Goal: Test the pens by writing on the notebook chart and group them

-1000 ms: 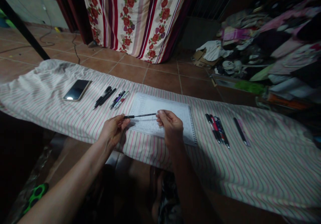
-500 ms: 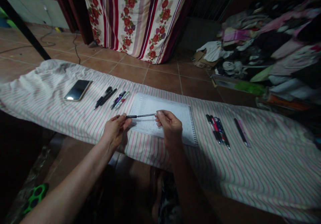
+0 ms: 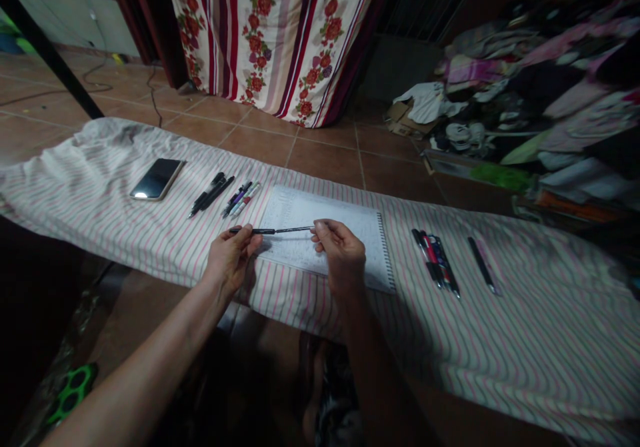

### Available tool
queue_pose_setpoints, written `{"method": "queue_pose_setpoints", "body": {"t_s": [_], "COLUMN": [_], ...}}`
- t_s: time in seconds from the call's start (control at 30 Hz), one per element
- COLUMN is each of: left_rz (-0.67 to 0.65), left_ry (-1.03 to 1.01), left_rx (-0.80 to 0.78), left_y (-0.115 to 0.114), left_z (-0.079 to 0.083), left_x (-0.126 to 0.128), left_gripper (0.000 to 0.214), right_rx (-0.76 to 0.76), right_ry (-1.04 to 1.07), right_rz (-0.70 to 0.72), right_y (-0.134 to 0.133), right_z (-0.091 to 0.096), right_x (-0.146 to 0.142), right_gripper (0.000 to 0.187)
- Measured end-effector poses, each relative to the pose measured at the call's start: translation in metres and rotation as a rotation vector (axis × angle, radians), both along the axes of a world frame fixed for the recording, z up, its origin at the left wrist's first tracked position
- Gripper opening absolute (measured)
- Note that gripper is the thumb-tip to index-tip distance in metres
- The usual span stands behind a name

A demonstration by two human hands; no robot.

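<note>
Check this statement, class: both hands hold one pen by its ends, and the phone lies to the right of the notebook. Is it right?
Not quite: the phone lies to the left of the notebook, not the right, as the head view shows. The rest stands: the left hand and right hand hold one pen by its ends.

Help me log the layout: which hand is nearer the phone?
Left. The left hand, holding the pen, is right of the phone; the right hand, also on the pen, is farther right, over the notebook.

No legible text anywhere (notebook [image 3: 327, 237] page writing too faint).
</note>
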State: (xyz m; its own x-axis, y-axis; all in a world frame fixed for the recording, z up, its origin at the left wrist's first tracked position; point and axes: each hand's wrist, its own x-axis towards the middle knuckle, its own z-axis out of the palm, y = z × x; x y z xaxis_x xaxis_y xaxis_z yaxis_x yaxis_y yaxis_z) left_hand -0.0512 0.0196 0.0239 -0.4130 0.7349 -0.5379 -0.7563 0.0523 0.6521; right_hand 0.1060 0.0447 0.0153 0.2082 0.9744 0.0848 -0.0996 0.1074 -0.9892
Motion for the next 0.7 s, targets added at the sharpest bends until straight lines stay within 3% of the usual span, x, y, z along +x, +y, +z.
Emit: {"method": "queue_pose_setpoints", "body": {"t_s": [0.7], "left_rz": [0.004], "left_ry": [-0.105], "left_rx": [-0.055], "left_y": [0.0016], "left_z": [0.0008], "left_x": [0.0], "left_gripper": [0.019], "right_rx": [0.004], "right_ry": [-0.031], "right_rz": [0.033], "right_y": [-0.0001], "right_z": [-0.0019], "right_x": [0.0006], "right_gripper": [0.02]}}
